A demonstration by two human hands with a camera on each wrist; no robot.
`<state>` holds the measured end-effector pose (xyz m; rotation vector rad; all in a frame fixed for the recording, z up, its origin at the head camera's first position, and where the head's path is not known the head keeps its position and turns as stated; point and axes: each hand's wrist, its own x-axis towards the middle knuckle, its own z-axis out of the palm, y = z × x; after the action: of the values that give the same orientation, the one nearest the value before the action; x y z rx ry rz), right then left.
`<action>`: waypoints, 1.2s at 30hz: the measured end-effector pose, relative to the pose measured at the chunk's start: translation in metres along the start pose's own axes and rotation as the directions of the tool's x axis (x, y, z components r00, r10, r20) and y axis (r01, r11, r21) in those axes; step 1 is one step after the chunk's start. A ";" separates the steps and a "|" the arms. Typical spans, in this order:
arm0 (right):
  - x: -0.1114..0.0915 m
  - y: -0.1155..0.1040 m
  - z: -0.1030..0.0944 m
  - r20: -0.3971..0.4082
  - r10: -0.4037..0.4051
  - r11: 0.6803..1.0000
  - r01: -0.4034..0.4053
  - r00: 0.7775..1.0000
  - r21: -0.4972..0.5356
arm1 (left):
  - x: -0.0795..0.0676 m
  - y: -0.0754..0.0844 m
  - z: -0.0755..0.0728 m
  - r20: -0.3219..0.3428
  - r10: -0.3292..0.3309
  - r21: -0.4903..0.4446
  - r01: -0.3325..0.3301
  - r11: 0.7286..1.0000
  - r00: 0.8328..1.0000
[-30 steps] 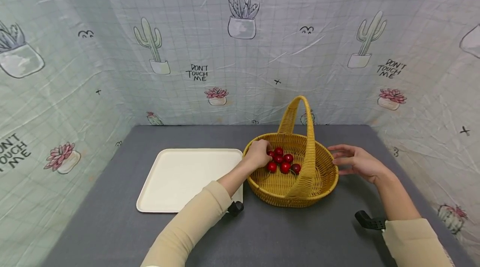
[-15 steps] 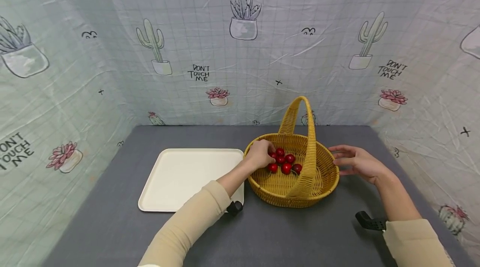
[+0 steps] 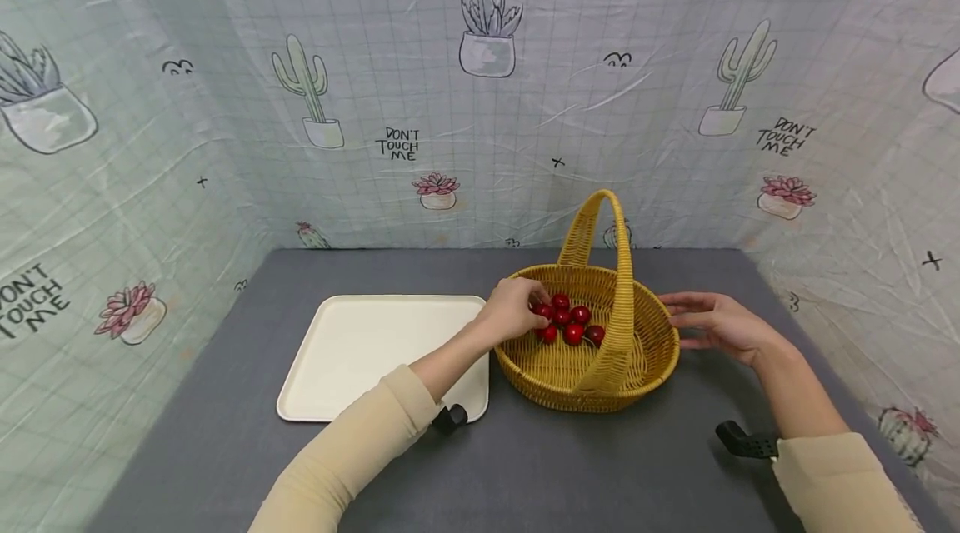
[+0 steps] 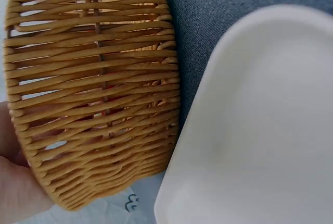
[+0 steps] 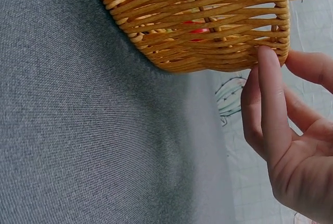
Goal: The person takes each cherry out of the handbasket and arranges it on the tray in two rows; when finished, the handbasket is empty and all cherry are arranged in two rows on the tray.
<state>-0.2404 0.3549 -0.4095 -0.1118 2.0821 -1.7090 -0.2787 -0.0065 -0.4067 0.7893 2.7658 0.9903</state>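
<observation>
In the head view a yellow wicker basket (image 3: 540, 375) with a tall arched handle (image 3: 619, 300) stands on the table. Several glossy red cherries (image 3: 573, 334) lie inside it, towards its left half. My left hand (image 3: 510, 312) reaches over the left rim, and its thumb and fingers pinch a cherry (image 3: 543, 313) at the edge of the group. Its fingertips are hidden behind the basket wall in the left wrist view. My right hand (image 3: 723, 326) touches the basket's right rim from outside with loosely extended fingers (image 5: 273, 99).
A white rectangular tray (image 3: 375, 354) lies left of the basket, partly under the left forearm. Dark grey cloth (image 3: 570, 466) covers the table. A patterned curtain (image 3: 360, 208) closes off the back and sides. Black wrist devices (image 3: 742, 440) sit below both hands.
My left wrist and forearm have shifted slightly left and lower in view, while the fingers stay among the cherries. My right hand keeps its place at the basket rim.
</observation>
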 end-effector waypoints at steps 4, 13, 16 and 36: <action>0.001 0.001 -0.001 0.012 0.010 1.000 -0.010 1.000 0.013 | -0.008 -0.002 -0.005 -0.012 0.025 -0.049 -0.025 0.998 1.000; 0.001 0.000 0.001 0.013 0.013 1.000 -0.013 1.000 0.013 | -0.026 -0.004 -0.018 -0.091 0.057 -0.179 -0.072 0.981 0.994; 0.001 -0.001 0.001 0.014 0.012 1.000 -0.012 1.000 0.015 | -0.032 -0.007 -0.020 -0.109 0.058 -0.228 -0.081 0.970 0.992; 0.000 -0.001 0.003 -0.015 0.007 1.000 -0.007 1.000 -0.002 | -0.064 -0.033 -0.036 -0.192 -0.042 -0.447 -0.049 0.893 0.981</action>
<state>-0.2392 0.3518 -0.4090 -0.0929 2.0932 -1.7085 -0.2475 -0.0806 -0.4034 0.6484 2.5103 1.7096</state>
